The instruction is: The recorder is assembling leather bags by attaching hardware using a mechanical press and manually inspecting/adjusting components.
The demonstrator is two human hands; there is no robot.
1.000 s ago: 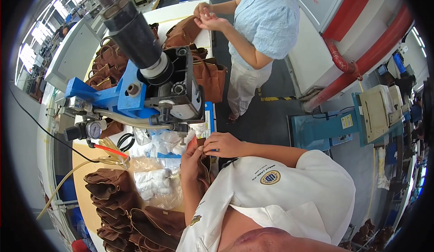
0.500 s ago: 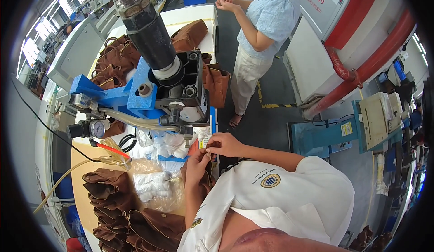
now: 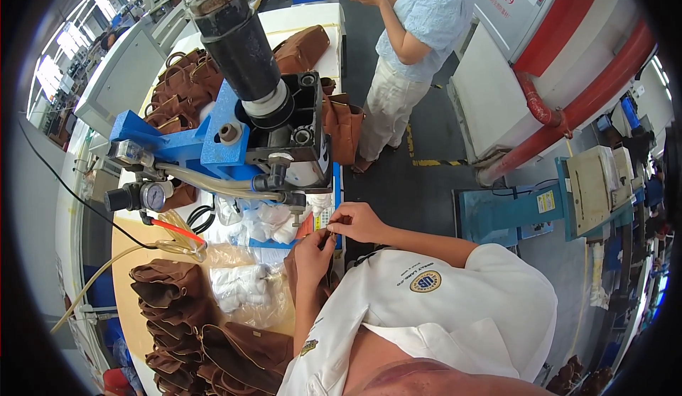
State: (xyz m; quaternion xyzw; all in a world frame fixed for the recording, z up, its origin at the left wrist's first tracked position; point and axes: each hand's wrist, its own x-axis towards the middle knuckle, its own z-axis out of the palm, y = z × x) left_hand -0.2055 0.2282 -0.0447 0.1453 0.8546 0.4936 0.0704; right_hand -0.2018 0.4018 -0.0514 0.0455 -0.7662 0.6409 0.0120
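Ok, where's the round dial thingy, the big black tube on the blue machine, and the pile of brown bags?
Round dial (image 3: 153,197): head view, on its pale face.
Big black tube (image 3: 238,44): head view, middle of its dark barrel.
Pile of brown bags (image 3: 170,311): head view, on a folded brown piece at lower left.

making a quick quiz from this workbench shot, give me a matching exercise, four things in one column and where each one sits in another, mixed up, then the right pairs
Things
1. pressure gauge
2. stack of dark brown leather pieces
3. tan leather bags
4. clear plastic bag of white parts

Places
A. far end of the white table, beyond the press
B. on the left side of the blue press frame, by the hoses
C. near left part of the bench, left of the plastic bag
D. on the bench just left of the left hand

Pairs: 1-B, 2-C, 3-A, 4-D
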